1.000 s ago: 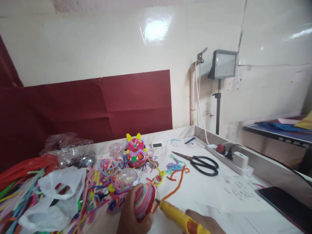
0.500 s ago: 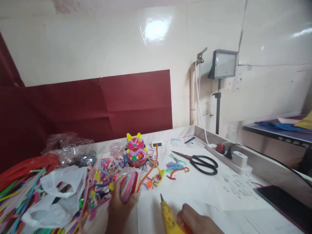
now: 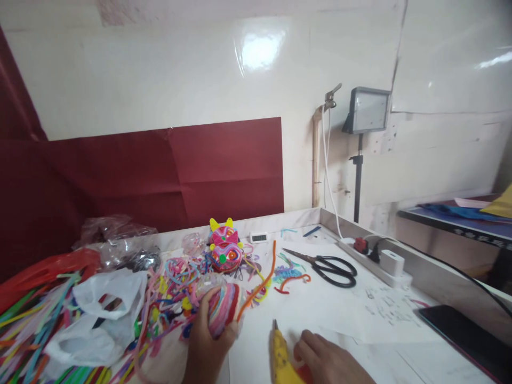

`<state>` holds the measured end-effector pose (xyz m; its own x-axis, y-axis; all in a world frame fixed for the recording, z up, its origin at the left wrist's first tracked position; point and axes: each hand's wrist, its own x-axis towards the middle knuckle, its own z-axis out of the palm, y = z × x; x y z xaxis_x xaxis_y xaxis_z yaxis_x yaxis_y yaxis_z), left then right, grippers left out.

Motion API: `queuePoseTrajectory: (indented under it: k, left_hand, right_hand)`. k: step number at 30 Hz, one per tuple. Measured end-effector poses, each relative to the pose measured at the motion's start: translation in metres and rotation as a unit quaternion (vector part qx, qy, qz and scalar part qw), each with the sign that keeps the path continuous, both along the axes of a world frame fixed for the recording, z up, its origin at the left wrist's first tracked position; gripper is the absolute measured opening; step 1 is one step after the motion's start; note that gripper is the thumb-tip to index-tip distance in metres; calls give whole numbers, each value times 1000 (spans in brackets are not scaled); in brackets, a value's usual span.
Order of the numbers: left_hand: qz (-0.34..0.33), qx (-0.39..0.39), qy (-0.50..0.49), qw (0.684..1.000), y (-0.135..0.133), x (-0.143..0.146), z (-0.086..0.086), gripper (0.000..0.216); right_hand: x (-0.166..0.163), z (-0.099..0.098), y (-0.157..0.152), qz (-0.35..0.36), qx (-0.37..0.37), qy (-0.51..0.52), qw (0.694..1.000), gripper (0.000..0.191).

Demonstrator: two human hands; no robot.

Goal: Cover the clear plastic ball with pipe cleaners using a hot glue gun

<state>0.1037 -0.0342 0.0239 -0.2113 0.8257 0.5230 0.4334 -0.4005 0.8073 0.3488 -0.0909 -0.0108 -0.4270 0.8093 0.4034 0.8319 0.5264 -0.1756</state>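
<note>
My left hand (image 3: 207, 341) is closed around a rounded piece covered in pink, white, blue and red pipe-cleaner stripes (image 3: 224, 309). An orange pipe cleaner (image 3: 262, 285) sticks out from its right side, up and to the right. My right hand (image 3: 326, 356), fingers curled, is at the orange trigger of a yellow hot glue gun (image 3: 281, 349), whose dark nozzle points up and away from me. The gun's rear is out of view. Behind the striped piece stand colourful animal-face crafts (image 3: 224, 256) with yellow ears.
Black-handled scissors (image 3: 330, 266) lie beyond my right hand, near blue and red-orange pipe-cleaner pieces (image 3: 288, 274). A power strip (image 3: 394, 274) and a phone (image 3: 466, 338) are at right. Loose pipe cleaners (image 3: 172, 282), a white plastic bag (image 3: 98, 325) and a red bag (image 3: 56, 274) crowd the left.
My left hand has moved slightly right with the striped piece, and the orange pipe cleaner's tip has swung right. The glue gun and my right hand have shifted slightly right.
</note>
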Motion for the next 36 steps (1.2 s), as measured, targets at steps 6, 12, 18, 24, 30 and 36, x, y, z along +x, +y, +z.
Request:
queuePoseTrajectory:
  k: [6, 12, 18, 24, 30, 36]
  left_hand:
    - [-17, 1, 18, 1000, -4, 2, -4, 55]
    - [-66, 7, 49, 997, -3, 1, -13, 58]
    - [-81, -7, 51, 995, -10, 5, -5, 57]
    - [-103, -33, 87, 990, -11, 6, -1, 59]
    - [-108, -63, 133, 983, -13, 4, 0, 60]
    - [-160, -52, 178, 970, -9, -4, -7, 59]
  right_hand:
    - [-6, 48, -15, 48, 126, 39, 990, 10]
    - [-26, 98, -7, 80, 234, 21, 969, 21]
    - [-32, 96, 16, 79, 151, -5, 985, 20]
    - [-24, 81, 17, 101, 120, 47, 987, 18]
    - [-19, 78, 17, 105, 104, 118, 982, 23]
    - [-20, 75, 19, 84, 97, 129, 983, 23]
